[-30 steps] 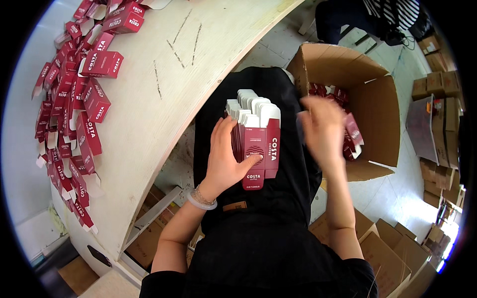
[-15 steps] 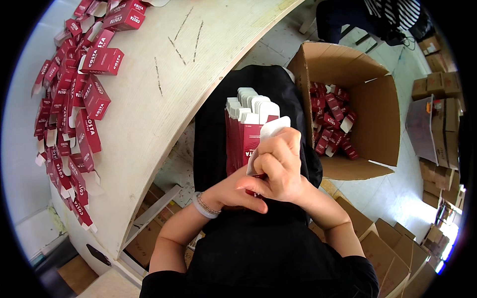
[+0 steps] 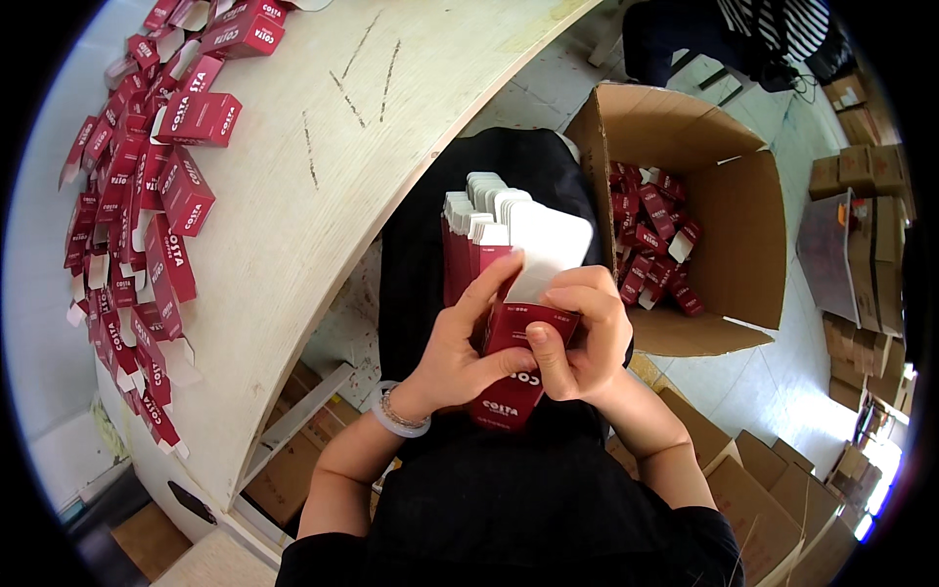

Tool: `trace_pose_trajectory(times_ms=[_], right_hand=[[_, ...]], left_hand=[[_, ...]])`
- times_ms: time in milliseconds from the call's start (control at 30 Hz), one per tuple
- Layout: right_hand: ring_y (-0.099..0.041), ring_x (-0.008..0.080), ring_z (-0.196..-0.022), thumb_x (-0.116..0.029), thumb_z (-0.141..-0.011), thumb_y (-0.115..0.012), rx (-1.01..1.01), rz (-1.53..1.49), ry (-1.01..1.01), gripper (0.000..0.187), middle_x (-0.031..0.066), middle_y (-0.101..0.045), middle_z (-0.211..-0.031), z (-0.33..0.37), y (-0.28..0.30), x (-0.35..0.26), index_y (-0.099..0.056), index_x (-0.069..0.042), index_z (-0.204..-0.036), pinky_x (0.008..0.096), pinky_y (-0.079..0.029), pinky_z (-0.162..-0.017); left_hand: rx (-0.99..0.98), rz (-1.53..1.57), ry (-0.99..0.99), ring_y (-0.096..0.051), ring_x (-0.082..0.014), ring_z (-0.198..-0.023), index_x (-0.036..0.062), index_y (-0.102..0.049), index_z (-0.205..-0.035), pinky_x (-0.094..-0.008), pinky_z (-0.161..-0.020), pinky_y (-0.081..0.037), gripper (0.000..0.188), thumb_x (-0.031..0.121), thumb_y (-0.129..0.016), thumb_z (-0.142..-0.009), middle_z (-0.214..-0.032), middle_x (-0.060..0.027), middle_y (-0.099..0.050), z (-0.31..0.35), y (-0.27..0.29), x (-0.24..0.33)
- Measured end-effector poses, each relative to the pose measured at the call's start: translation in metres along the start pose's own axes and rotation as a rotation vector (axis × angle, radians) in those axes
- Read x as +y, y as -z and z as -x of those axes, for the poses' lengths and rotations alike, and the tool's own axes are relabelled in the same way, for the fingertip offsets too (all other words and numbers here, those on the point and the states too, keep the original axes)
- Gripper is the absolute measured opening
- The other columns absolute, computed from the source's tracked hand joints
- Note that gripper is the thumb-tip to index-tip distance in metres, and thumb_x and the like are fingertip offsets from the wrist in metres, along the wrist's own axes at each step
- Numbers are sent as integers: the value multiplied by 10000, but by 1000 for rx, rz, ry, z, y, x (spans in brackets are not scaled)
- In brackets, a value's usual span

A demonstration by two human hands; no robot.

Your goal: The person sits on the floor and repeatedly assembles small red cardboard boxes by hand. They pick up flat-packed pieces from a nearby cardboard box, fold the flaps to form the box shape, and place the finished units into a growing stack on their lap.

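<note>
Between my two hands is a small dark red carton, its tall white flap standing up at the far end. My left hand is closed round its left side, with the index finger by the base of the flap and the thumb across the front. On the right, my right hand grips the carton's upper corner with bent fingers, its thumb on the front panel. Just beyond, a stack of flattened red cartons with white end flaps rests on the black cloth over my lap.
Several folded red cartons lie heaped on the pale wooden table at left. To the right stands a large open cardboard box with several red cartons inside. A person in a striped top sits beyond it. More brown boxes stand lower right.
The carton's front now faces me, and its flap stands fully in view where my right fist covered it before. My left hand has moved up and closed on the carton's side.
</note>
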State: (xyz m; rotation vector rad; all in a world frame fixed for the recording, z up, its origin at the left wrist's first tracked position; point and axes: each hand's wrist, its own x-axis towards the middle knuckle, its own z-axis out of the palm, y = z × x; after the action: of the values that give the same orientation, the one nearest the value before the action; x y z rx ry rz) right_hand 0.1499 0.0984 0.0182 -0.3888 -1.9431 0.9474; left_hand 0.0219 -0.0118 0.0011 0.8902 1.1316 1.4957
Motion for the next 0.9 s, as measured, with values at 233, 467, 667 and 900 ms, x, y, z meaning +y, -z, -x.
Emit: trace_pose_trajectory(times_ms=[233, 467, 667, 900], right_hand=[[-586, 275, -1126, -406, -1052, -250, 89, -728, -580, 598, 237, -566, -1232, -33, 16, 9, -479, 111, -1245, 389, -454, -988], [-588, 284, -1151, -380, -1017, -435, -267, -803, -489, 537, 252, -572, -1277, -25, 23, 13, -645, 104, -1116, 369, -456, -995], [-580, 231, -1168, -70, -909, -626, -336, -608, -633, 257, 182, -624, -1239, -26, 25, 0, -665, 25, -1145, 337, -449, -985], [-620, 258, -1111, -23, -910, -585, -337, -422, -458, 256, 176, -655, -1186, -23, 24, 7, -656, 41, -1147, 343, -483, -933]], left_hand=[[2, -308, -171, -615, -220, -1026, 44, -470, -1350, -311, -897, -467, 625, 194, -759, -815, -1189, -121, -612, -4, 4, 4], [-74, -505, -243, -612, -296, -941, 34, -523, -1239, -352, -816, -493, 506, 183, -744, -809, -1060, -137, -611, -16, 7, 11], [72, -521, -252, -680, -285, -912, 13, -379, -1267, -340, -770, -544, 760, 338, -823, -743, -1082, -186, -625, -7, 9, 0], [135, -380, -89, -685, -259, -895, 11, -353, -1160, -324, -757, -547, 737, 329, -849, -716, -994, -181, -648, -8, 3, 6]])
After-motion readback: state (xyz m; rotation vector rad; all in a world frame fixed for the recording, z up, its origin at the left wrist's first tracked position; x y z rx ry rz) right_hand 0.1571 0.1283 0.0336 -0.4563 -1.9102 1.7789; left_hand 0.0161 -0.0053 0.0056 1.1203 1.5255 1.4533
